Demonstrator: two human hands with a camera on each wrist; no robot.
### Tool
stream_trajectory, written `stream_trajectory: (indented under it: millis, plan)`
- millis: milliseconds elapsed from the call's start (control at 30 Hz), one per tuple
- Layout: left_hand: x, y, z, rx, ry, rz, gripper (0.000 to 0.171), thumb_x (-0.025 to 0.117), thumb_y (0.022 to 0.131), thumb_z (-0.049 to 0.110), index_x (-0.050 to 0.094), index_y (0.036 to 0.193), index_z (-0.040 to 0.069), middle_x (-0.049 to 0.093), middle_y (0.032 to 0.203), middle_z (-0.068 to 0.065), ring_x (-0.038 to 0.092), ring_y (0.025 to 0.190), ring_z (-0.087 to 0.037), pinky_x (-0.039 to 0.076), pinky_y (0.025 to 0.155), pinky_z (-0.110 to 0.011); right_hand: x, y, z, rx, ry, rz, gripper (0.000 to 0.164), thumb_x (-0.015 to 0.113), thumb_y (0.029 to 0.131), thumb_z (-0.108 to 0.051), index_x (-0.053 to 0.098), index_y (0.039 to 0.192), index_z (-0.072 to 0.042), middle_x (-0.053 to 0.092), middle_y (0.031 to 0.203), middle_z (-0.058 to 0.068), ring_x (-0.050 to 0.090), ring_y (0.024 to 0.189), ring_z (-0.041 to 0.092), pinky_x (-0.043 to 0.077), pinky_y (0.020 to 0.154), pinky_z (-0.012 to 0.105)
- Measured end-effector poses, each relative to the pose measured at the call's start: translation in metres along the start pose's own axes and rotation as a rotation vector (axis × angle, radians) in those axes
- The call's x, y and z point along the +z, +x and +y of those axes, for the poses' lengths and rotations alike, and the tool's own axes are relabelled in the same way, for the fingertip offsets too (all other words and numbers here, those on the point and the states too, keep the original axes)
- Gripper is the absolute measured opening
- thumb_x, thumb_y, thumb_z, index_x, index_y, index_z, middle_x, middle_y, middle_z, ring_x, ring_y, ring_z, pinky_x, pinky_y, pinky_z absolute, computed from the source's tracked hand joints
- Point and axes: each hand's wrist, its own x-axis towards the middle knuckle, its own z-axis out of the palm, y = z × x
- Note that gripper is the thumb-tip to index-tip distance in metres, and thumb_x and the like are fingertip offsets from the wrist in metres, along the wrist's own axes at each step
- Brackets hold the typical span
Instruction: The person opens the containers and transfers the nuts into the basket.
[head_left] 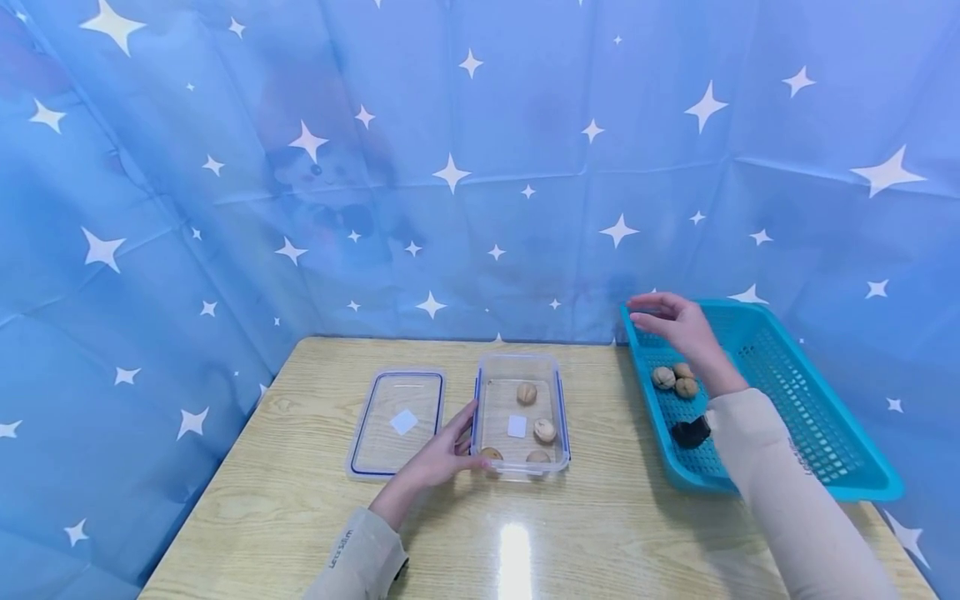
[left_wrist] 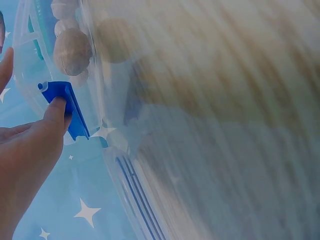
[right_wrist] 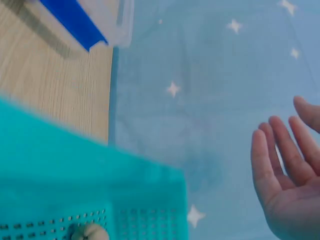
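My left hand (head_left: pixel 441 456) grips the near left side of a clear plastic container (head_left: pixel 557 392) that holds several walnuts (head_left: pixel 527 393). In the left wrist view the thumb (left_wrist: pixel 57 107) presses a blue clip (left_wrist: pixel 70 112) at the container's side. My right hand (head_left: pixel 678 325) hovers over the back left rim of a turquoise basket (head_left: pixel 843 425), holding nothing; its fingers (right_wrist: pixel 287 152) are loosely bent and spread from the thumb. Three walnuts (head_left: pixel 663 378) lie together at the basket's left, just below that hand.
A clear lid (head_left: pixel 397 421) with a blue seal lies flat left of the container. Wooden table (head_left: pixel 592 533) supports everything, and a blue star-patterned curtain (head_left: pixel 525 108) hangs behind it. The basket's right side reaches past the table's right edge.
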Motion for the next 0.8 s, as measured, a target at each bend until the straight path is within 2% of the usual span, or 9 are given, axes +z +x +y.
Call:
stream_trajectory:
  millis: [100, 167, 300, 400, 633, 700, 800]
  plan:
    - [0.0, 0.0, 0.0, 0.002, -0.004, -0.002, 0.101, 0.074, 0.089, 0.014, 0.004, 0.161, 0.007, 0.002, 0.167, -0.021, 0.022, 0.15, -0.044, 0.031, 0.123, -0.047, 0.01, -0.003, -0.01, -0.007, 0.003, -0.014, 0.054, 0.059, 0.098, -0.044, 0.054, 0.141, -0.011, 0.059, 0.137, 0.006, 0.056, 0.106, -0.006, 0.047, 0.108, 0.048]
    - [0.0, 0.001, 0.0, -0.002, -0.008, -0.001, 0.1, 0.074, 0.089, 0.014, 0.004, 0.161, 0.007, 0.002, 0.167, -0.021, 0.021, 0.151, -0.043, 0.03, 0.123, -0.047, 0.017, -0.005, -0.015, -0.007, 0.007, -0.024, 0.053, 0.06, 0.098, -0.044, 0.055, 0.139, -0.011, 0.059, 0.137, 0.008, 0.056, 0.106, -0.005, 0.046, 0.109, 0.051]
    - [0.0, 0.0, 0.0, -0.001, -0.011, 0.002, 0.099, 0.074, 0.089, 0.012, 0.005, 0.161, 0.007, 0.004, 0.167, -0.022, 0.021, 0.15, -0.044, 0.03, 0.123, -0.048, 0.031, -0.007, -0.02, -0.015, 0.01, -0.042, 0.048, 0.061, 0.098, -0.042, 0.058, 0.136, -0.013, 0.06, 0.138, 0.011, 0.058, 0.105, -0.005, 0.052, 0.101, 0.032]
    - [0.001, 0.0, 0.001, 0.005, -0.018, -0.001, 0.098, 0.073, 0.09, 0.011, 0.005, 0.161, 0.007, 0.004, 0.167, -0.023, 0.021, 0.15, -0.045, 0.03, 0.123, -0.048, 0.042, -0.009, -0.022, -0.037, 0.029, -0.065, 0.045, 0.062, 0.098, -0.038, 0.06, 0.135, -0.012, 0.06, 0.138, 0.013, 0.059, 0.105, -0.006, 0.052, 0.092, 0.017]
    - [0.001, 0.001, 0.001, 0.005, -0.034, -0.004, 0.1, 0.073, 0.09, 0.011, 0.004, 0.161, 0.006, 0.003, 0.167, -0.023, 0.019, 0.151, -0.043, 0.029, 0.124, -0.047, 0.067, -0.014, -0.02, -0.083, 0.104, -0.123, 0.041, 0.063, 0.099, -0.029, 0.059, 0.133, -0.007, 0.062, 0.134, 0.015, 0.063, 0.104, -0.006, 0.057, 0.094, 0.02]
    - [0.001, 0.0, 0.0, -0.004, -0.029, -0.001, 0.101, 0.074, 0.089, 0.013, 0.004, 0.161, 0.007, 0.005, 0.167, -0.023, 0.019, 0.152, -0.042, 0.029, 0.124, -0.046, 0.075, -0.015, -0.019, -0.093, 0.126, -0.135, 0.041, 0.064, 0.099, -0.027, 0.06, 0.133, -0.005, 0.063, 0.133, 0.015, 0.064, 0.105, -0.004, 0.057, 0.091, 0.017]
    - [0.0, 0.0, -0.001, -0.003, -0.016, 0.003, 0.102, 0.075, 0.088, 0.015, 0.004, 0.161, 0.008, 0.006, 0.167, -0.024, 0.02, 0.151, -0.042, 0.03, 0.124, -0.045, 0.089, -0.016, -0.016, -0.093, 0.154, -0.158, 0.039, 0.063, 0.099, -0.023, 0.06, 0.132, -0.003, 0.062, 0.134, 0.018, 0.065, 0.111, 0.006, 0.059, 0.097, 0.028]
